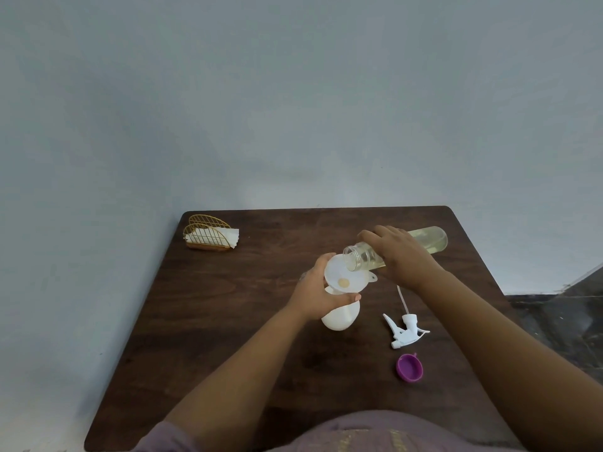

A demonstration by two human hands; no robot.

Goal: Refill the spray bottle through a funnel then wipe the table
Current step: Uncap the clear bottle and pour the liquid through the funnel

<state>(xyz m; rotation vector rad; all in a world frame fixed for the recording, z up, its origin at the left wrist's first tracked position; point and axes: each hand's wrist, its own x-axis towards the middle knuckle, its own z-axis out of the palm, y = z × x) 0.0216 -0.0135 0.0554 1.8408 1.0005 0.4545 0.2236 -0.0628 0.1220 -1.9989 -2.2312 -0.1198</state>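
Napkins in a wire holder (pixel 211 236) at the far left corner of the table (pixel 195 321), unused. Left hand (pixel 318 293) wrapped round the neck of the white bottle (pixel 339 316), steadying the funnel (pixel 347 272) seated in it. Right hand (pixel 399 252) clasped on the clear jar (pixel 427 239), tipped with its mouth over the funnel rim, yellowish liquid pooling at the throat. Sprayer (pixel 406 331) and purple cap (pixel 409 368) lying nearer, right. Pouring step, by the look; next: keep the tilt slow, then lift the funnel and refit the sprayer

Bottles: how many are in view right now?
2. The white spray bottle stands under the funnel, gripped by the left hand. The clear refill bottle is tilted over the funnel in the right hand.
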